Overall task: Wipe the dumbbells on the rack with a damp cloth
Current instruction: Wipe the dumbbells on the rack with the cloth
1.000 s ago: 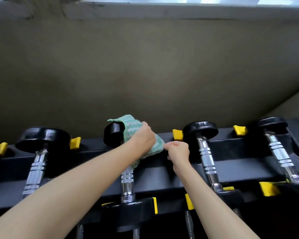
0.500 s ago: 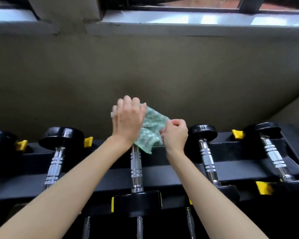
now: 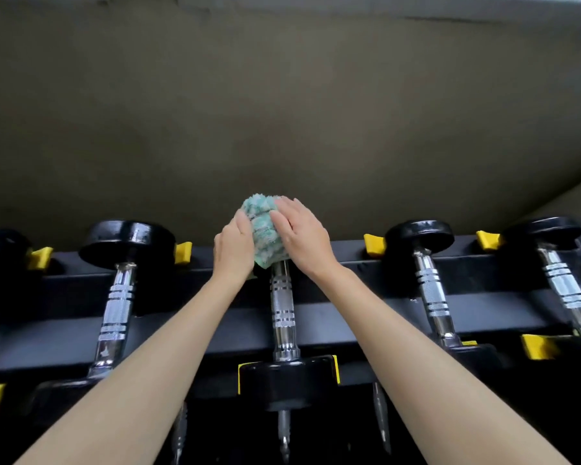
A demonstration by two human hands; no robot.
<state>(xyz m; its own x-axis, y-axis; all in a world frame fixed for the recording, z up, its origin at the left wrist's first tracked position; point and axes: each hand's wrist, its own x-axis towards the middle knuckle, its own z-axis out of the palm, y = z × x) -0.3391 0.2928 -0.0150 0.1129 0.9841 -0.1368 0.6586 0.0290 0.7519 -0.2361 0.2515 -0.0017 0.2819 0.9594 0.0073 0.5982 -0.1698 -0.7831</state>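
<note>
At the far end of the middle dumbbell (image 3: 282,310), on the top tier of the rack (image 3: 346,317), the cloth (image 3: 264,226) is bunched over the black head and hides it completely; the chrome handle and the near head lie bare below it. Judged from this layout, the step in hand is the wiping of that far head; the handle and near head of this dumbbell probably remain to be done. Whether the left neighbour (image 3: 121,297), the right neighbour (image 3: 430,286) or the far-right dumbbell (image 3: 564,283) has been wiped cannot be told; no damp trace is readable on them.

The left hand (image 3: 233,245) cups the cloth from the left, fingers curled round the bundle; its fingertips are hidden behind the fabric. The right hand (image 3: 302,234) lies over the top and right side, fingers close together and nearly straight, pressed flat on the cloth; neither hand touches bare metal.
</note>
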